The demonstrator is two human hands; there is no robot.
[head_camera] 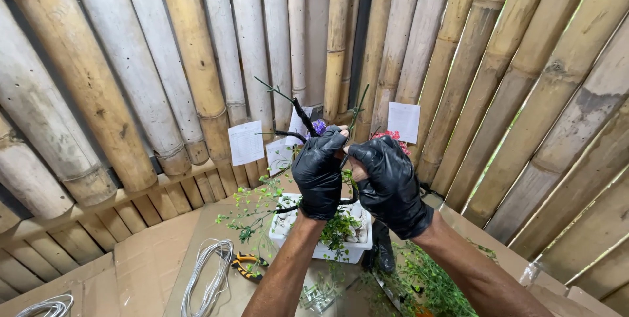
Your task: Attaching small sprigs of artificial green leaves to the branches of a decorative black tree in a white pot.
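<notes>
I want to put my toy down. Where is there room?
Bare cardboard lies left of the wire coil, toward the bamboo wall. It is crowded around the white pot, the pliers and the green sprigs.

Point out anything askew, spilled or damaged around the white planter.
Loose green sprigs lie scattered on the cardboard beside the white planter, like trimmings. The right hand's black glove looks torn near the thumb, with skin showing. The wire coil and pliers lie flat, nothing odd.

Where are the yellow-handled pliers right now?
The pliers lie on the cardboard, lower left of centre, between the wire coil and the white planter.
</notes>
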